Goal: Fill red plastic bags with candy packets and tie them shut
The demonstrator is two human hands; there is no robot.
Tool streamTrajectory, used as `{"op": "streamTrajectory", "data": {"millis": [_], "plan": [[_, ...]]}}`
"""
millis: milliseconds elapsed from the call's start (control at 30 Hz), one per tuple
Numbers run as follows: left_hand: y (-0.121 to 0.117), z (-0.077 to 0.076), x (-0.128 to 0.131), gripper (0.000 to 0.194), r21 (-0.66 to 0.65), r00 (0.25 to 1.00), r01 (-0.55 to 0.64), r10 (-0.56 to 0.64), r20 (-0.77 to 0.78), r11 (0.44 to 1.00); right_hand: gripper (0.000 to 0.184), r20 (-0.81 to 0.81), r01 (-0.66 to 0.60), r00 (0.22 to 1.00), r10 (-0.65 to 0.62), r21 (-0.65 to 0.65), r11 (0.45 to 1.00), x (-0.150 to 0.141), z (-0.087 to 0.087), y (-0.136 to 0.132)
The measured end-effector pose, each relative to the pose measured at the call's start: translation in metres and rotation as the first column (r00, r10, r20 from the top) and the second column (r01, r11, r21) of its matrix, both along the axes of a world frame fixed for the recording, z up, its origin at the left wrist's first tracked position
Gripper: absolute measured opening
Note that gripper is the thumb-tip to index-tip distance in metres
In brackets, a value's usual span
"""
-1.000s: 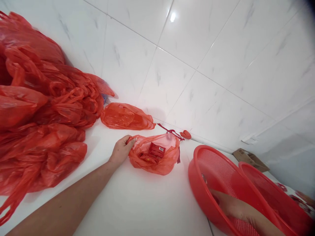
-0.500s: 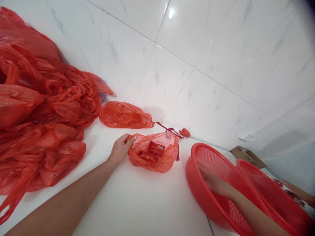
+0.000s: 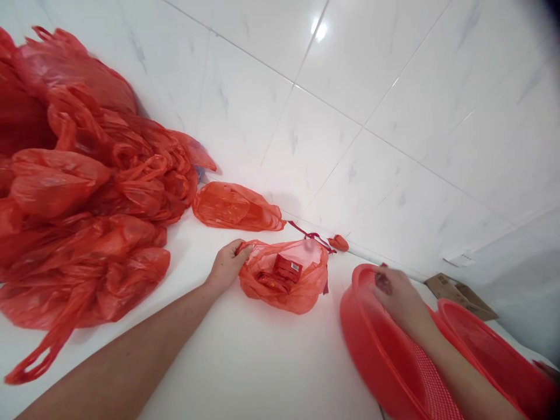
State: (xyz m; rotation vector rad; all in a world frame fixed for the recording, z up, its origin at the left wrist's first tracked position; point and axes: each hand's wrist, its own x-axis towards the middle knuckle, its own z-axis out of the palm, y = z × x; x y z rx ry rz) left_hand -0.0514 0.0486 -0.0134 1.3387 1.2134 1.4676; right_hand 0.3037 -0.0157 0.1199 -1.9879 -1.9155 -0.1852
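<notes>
My left hand (image 3: 228, 265) pinches the left rim of a thin red plastic bag (image 3: 301, 297), which stands with its mouth open on the white table. Inside the bag lie small red packets (image 3: 287, 268), one showing a white barcode label. At the right, my right hand (image 3: 400, 297) is raised over the rim of a red perforated plastic basket (image 3: 367, 344). Its fingers are closed around a small dark-red packet (image 3: 384, 283), blurred and partly covered by the hand. The basket's bottom is mostly hidden by its wall and my forearm.
Many knotted red plastic bags (image 3: 87, 192) are heaped at the left. Behind the open bag lie another red bag (image 3: 236, 207), a dark-red ribbon (image 3: 321, 240) and a small red scrap (image 3: 338, 242) by the tiled wall. A second basket (image 3: 476, 344) and a cardboard box (image 3: 459, 294) stand right.
My right hand has come up out of the basket to its rim, now with a small dark-red packet showing in the fingers. My left hand keeps its hold on the bag. The view has shifted slightly.
</notes>
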Motion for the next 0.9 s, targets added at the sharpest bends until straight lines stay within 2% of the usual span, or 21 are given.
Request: {"op": "streamTrajectory", "data": {"millis": [100, 167, 233, 333, 433, 567, 633, 700, 733, 800, 867, 900], "plan": [[0.0, 0.0, 0.0, 0.031, 0.001, 1.0, -0.003, 0.003, 0.011, 1.0, 0.039, 0.042, -0.264, 0.965, 0.26, 0.169, 0.95, -0.031, 0.011, 0.013], [0.0, 0.0, 0.0, 0.031, 0.003, 1.0, -0.001, 0.001, 0.03, 1.0, 0.04, 0.106, -0.447, 0.894, 0.435, 0.138, 0.884, -0.063, 0.013, 0.017], [0.0, 0.0, 0.0, 0.032, -0.004, 0.999, 0.004, -0.004, 0.041, 1.0, 0.043, 0.158, -0.568, 0.817, 0.555, 0.053, 0.821, -0.095, 0.009, 0.02], [-0.001, 0.002, 0.0, 0.032, -0.018, 0.999, 0.012, -0.011, 0.048, 1.0, 0.048, 0.219, -0.648, 0.728, 0.65, -0.092, 0.756, -0.129, -0.001, 0.024], [-0.002, 0.003, -0.001, 0.032, -0.017, 0.998, 0.006, -0.005, 0.061, 1.0, 0.046, 0.236, -0.634, 0.717, 0.656, -0.17, 0.754, -0.134, -0.004, 0.026], [-0.002, 0.005, 0.0, 0.03, -0.019, 0.996, 0.018, -0.016, 0.091, 1.0, 0.026, 0.203, -0.507, 0.832, 0.517, -0.1, 0.856, -0.105, 0.008, 0.016], [-0.001, 0.005, 0.0, 0.03, -0.022, 0.994, 0.017, -0.014, 0.108, 1.0, 0.017, 0.213, -0.375, 0.9, 0.381, -0.068, 0.925, -0.082, 0.017, 0.008], [0.0, 0.005, 0.001, 0.029, -0.023, 0.993, 0.012, -0.009, 0.118, 1.0, 0.018, 0.253, -0.208, 0.942, 0.222, -0.08, 0.975, -0.052, 0.021, -0.002], [0.0, 0.004, 0.001, 0.029, -0.022, 0.993, 0.012, -0.009, 0.119, 1.0, 0.021, 0.277, -0.126, 0.949, 0.153, -0.115, 0.985, -0.036, 0.021, -0.007], [0.0, 0.003, 0.001, 0.029, -0.02, 0.994, 0.009, -0.007, 0.105, 1.0, 0.025, 0.31, 0.003, 0.948, 0.077, -0.249, 0.968, 0.0, 0.013, -0.018], [0.0, 0.002, 0.0, 0.03, -0.015, 0.997, 0.0, 0.001, 0.075, 1.0, 0.022, 0.284, 0.077, 0.958, 0.038, -0.382, 0.921, 0.035, -0.004, -0.032], [0.0, 0.001, 0.0, 0.031, -0.012, 0.998, -0.005, 0.006, 0.063, 1.0, 0.024, 0.267, 0.08, 0.963, 0.034, -0.402, 0.912, 0.051, -0.014, -0.04]]}}
